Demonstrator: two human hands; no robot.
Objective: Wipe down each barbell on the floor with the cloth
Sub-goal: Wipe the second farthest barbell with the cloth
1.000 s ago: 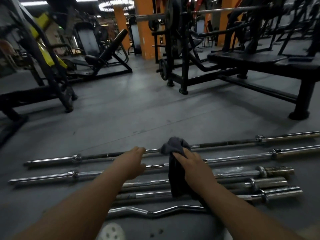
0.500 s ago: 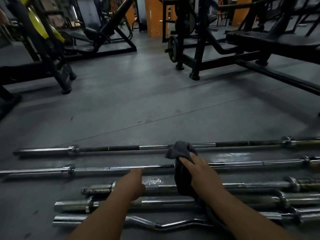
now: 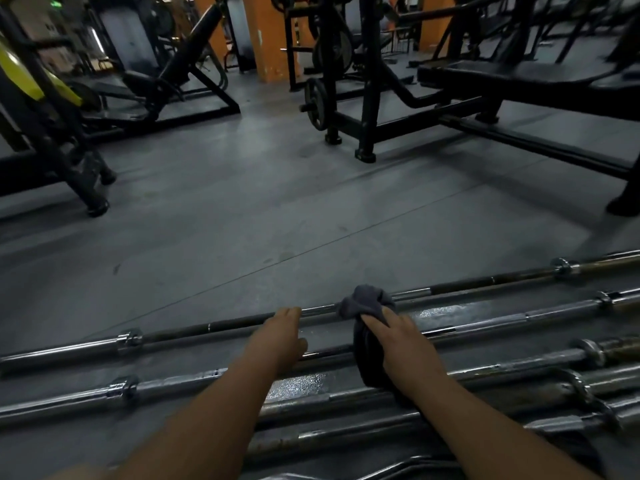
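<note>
Only my left hand (image 3: 280, 337) has really moved: half a second ago its fingertips were back by the second barbell (image 3: 519, 318), now they're out on the farthest barbell (image 3: 485, 282). My cloth (image 3: 367, 303) hasn't budged, same spot on that far bar.

Big stuff first. Grey gym floor (image 3: 277, 209) takes up most of what I see, with a thin seam running across it. Beyond it stands a black rack (image 3: 367, 98) with a small plate (image 3: 317, 103) on its side, an orange pillar (image 3: 268, 32) behind, and a yellow-and-black machine (image 3: 20, 74) off to my left.

All the bars lie side by side on the floor right in front of me, running left to right. A third barbell (image 3: 519, 367) and a few more sit closer, partly under my arms. Wet patches (image 3: 446, 311) shine on the floor between them.

Hands now. Left one lies over the far bar with the thumb sticking out sideways; can't tell if the fingers actually curl round it. My right hand (image 3: 398, 337) holds the cloth, fingers stretched on top, thumb hidden in the fabric. It's bunched up over the farthest barbell just right of my left hand, the rest trailing back under my palm across the second one.
</note>
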